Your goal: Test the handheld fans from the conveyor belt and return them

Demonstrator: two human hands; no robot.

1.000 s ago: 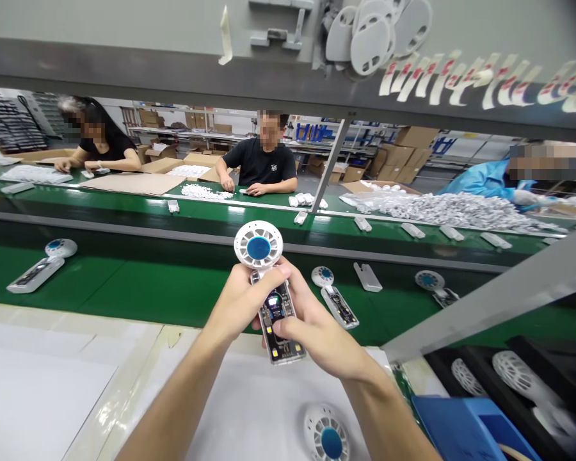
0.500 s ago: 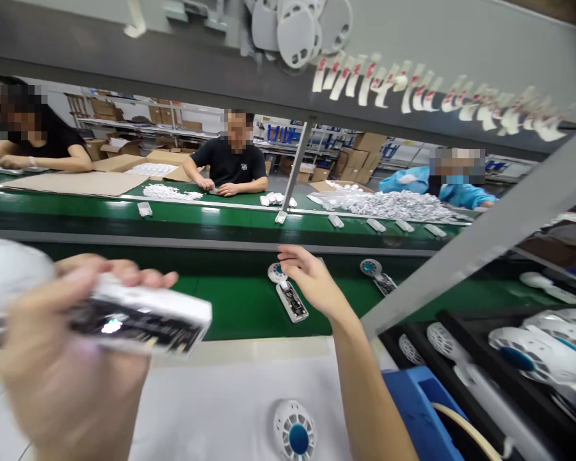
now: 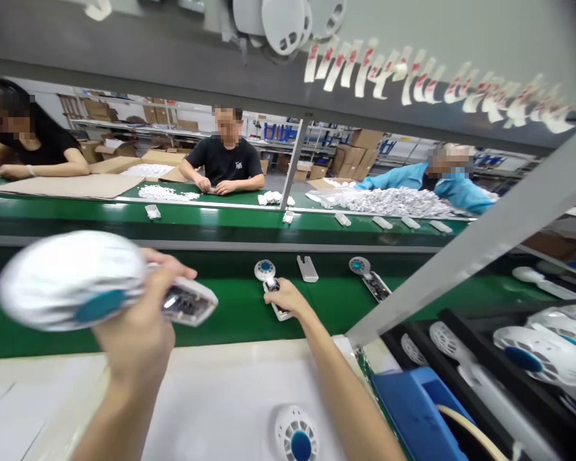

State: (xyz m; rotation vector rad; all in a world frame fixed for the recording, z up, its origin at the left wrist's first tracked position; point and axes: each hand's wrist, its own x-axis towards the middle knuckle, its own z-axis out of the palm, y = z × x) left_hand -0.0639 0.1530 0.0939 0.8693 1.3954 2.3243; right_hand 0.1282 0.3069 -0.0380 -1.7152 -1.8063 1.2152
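My left hand (image 3: 139, 326) is closed around a white handheld fan (image 3: 72, 278) with a blue hub and an exposed circuit board in its handle; it is blurred and held up at the left. My right hand (image 3: 285, 299) reaches onto the green conveyor belt (image 3: 221, 307) and closes on a second open fan (image 3: 269, 282) lying there. A round white grille with a blue centre (image 3: 295, 435) lies on the white bench top (image 3: 211, 410) below.
Another open fan (image 3: 369, 276) and a white cover (image 3: 308, 269) lie further along the belt. A blue bin (image 3: 422, 410) and black trays of fans (image 3: 532, 352) stand at the right behind a slanted grey bar (image 3: 461, 256). Three people work across the far belt.
My left hand swung its fan out to the left and turned it. My right hand let go, reached forward and came down on the fan on the belt.
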